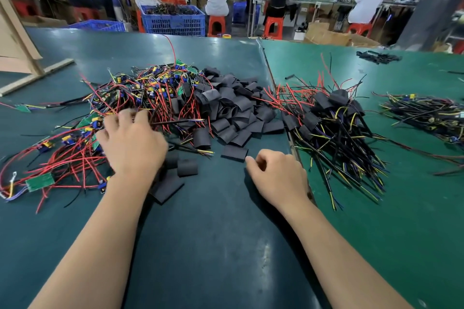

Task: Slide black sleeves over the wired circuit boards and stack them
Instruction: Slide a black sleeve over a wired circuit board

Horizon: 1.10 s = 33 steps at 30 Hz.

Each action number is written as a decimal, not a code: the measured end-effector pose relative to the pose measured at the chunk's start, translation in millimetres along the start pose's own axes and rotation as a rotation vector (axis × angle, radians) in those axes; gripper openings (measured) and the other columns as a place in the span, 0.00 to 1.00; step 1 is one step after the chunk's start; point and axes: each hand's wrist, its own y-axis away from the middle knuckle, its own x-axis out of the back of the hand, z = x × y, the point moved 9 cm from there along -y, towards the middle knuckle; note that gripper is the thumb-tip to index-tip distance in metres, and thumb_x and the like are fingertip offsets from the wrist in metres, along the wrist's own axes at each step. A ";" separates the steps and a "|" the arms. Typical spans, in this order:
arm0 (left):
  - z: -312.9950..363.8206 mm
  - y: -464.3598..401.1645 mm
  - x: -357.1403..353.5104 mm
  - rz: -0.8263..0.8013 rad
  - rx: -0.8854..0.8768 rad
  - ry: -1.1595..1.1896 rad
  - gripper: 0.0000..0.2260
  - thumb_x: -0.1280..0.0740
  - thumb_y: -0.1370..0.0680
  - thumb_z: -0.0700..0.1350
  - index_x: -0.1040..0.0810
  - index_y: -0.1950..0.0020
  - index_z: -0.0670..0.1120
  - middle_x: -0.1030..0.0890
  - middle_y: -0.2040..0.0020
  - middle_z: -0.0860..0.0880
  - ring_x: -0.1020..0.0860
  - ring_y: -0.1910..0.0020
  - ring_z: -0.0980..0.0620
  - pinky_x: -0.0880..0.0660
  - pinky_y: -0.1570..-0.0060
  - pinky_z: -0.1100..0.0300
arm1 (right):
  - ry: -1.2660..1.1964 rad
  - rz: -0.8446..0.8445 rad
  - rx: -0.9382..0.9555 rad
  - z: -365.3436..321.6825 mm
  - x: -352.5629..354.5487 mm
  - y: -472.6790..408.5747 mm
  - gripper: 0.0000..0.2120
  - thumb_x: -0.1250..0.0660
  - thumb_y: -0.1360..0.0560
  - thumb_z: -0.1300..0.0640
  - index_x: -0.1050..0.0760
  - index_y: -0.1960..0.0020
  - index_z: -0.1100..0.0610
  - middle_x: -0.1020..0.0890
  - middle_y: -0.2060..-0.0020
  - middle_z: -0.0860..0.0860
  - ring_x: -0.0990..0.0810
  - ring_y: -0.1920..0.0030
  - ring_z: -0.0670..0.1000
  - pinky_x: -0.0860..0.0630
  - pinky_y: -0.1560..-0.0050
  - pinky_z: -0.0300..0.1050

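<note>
Both forearms reach fwd from the bottom edge, bare, palms down. Left hand (130, 143) lies at the near edge of the pile of wired circuit boards (140, 93), fingers spread and bent down into the red wires; whether it actually grips a wire or board I can't tell, fingertips are buried. Right hand (276, 173) rests on the surface (213, 233), fingers loosely curled, holding nothing visible; index tip is just beside the corner of a flat black sleeve (234, 152) that lies apart from the rest.

Counts, approx. where heaped:
- Bare boards: 1 big tangle centre-left, too many to count; a looser spread near-left w/ about 4 green boards showing, e.g. one green board (40, 181) near the left wrist.
- Sleeves: 1 heap of loose sleeves (233, 110) right of the board pile, dozens, not countable. Abt 4 more strays lie near the left wrist, one being a stray sleeve (187, 167) between the hands.
- Sleeved units: 1 stack of finished boards (331, 118) on the right, on the lighter green mat (414, 208), wires fanned toward the near edge.
- 1 further bundle of wired parts (426, 113) far right, well apart from the stack.

Bkgd: 5 or so seated people at benches, a blue crate (173, 20), orange stools (216, 25).
</note>
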 end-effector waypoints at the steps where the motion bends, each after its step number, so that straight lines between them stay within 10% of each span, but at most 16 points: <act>1: -10.2 -0.9 -8.0 -0.071 0.059 -0.016 0.17 0.35 0.26 0.40 0.21 0.37 0.44 0.25 0.35 0.41 0.34 0.36 0.37 0.36 0.39 0.42 | -0.003 0.008 0.004 -0.3 0.7 -0.1 0.21 0.38 0.23 0.41 0.33 0.68 0.54 0.31 0.76 0.45 0.35 0.71 0.48 0.44 0.71 0.41; 13: -20.7 -10.8 -17.7 -0.183 0.046 -0.157 0.15 0.30 0.25 0.50 0.19 0.38 0.49 0.23 0.38 0.41 0.35 0.35 0.38 0.36 0.40 0.45 | -0.015 -0.005 0.013 0.0 1.3 -0.1 0.22 0.38 0.23 0.41 0.35 0.70 0.53 0.30 0.76 0.45 0.34 0.71 0.48 0.43 0.71 0.41; 25: -16.9 -17.2 -6.0 -0.103 0.004 0.190 0.12 0.25 0.27 0.45 0.16 0.46 0.42 0.19 0.46 0.37 0.24 0.45 0.34 0.27 0.45 0.47 | -0.025 -0.031 0.026 -2.2 1.5 -0.7 0.20 0.38 0.23 0.40 0.31 0.68 0.51 0.30 0.75 0.43 0.31 0.65 0.54 0.44 0.70 0.39; 33: 43.9 17.7 55.8 0.370 -0.373 0.459 0.15 0.35 0.26 0.32 0.18 0.40 0.40 0.18 0.42 0.42 0.21 0.44 0.40 0.32 0.39 0.57 | -0.104 -0.023 0.006 -2.0 3.0 0.5 0.17 0.38 0.23 0.40 0.28 0.64 0.50 0.22 0.69 0.46 0.23 0.60 0.55 0.34 0.63 0.46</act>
